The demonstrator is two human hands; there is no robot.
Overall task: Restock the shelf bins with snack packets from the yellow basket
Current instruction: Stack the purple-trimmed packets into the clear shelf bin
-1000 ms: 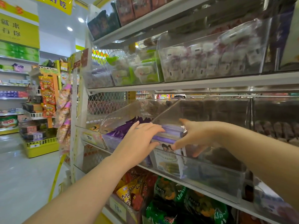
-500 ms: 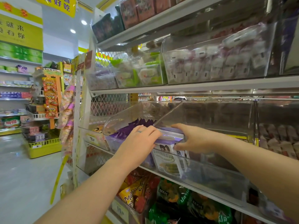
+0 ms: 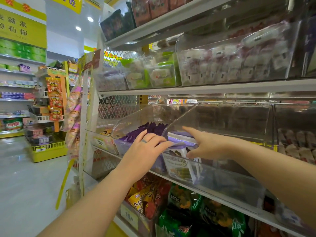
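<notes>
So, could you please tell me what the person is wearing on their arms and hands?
Both forearms are bare, with no sleeves, gloves or watch in view. The left hand wears a thin grey ring on one finger; the right hand is bare.
</notes>
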